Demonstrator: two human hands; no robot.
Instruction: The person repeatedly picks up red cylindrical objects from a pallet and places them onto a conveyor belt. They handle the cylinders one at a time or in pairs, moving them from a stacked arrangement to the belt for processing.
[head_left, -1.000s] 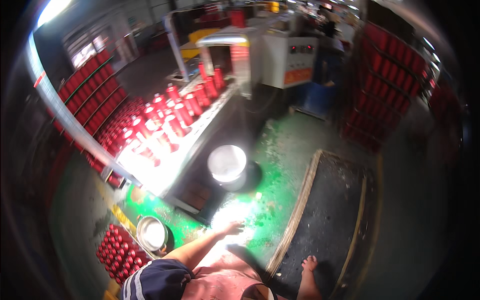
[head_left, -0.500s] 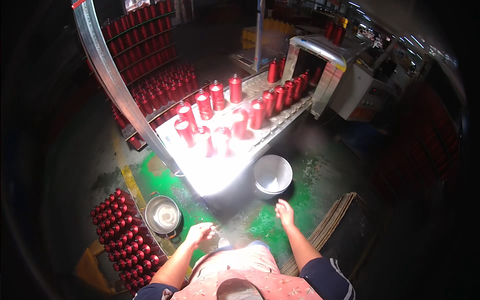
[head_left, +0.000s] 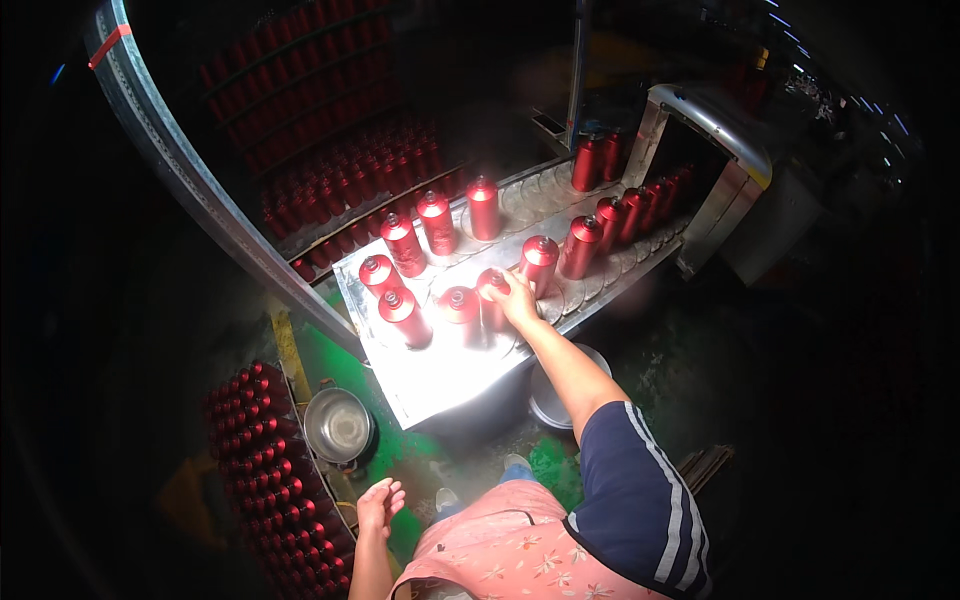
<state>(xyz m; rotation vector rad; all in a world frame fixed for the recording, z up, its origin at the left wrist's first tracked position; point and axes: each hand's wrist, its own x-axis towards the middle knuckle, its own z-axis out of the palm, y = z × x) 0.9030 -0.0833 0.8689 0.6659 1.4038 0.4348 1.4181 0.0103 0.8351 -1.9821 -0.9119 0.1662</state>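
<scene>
My right hand point(head_left: 516, 303) reaches over the brightly lit metal table and closes its fingers round the upper part of a red metal bottle point(head_left: 491, 284). That bottle stands upright in the front row. To its left is another red bottle point(head_left: 459, 318), washed out by glare, and to its right stands a further one point(head_left: 539, 262). Low in front of my body, my left hand point(head_left: 379, 506) hangs with loosely bent fingers apart and holds nothing. The lit table point(head_left: 420, 392) carries several more upright red bottles, some along its back edge.
A curved metal post point(head_left: 200, 190) rises at the table's left. On the floor are a metal pot point(head_left: 311, 420) and a pale bucket point(head_left: 545, 400), partly behind my right arm. Many red bottles point(head_left: 270, 460) crowd the lower left. A metal frame point(head_left: 745, 165) arches over the table's far right.
My right hand has moved from beside the bucket up to the table and taken hold of a red bottle. My left hand has dropped slightly. The view has shifted and darkened.
</scene>
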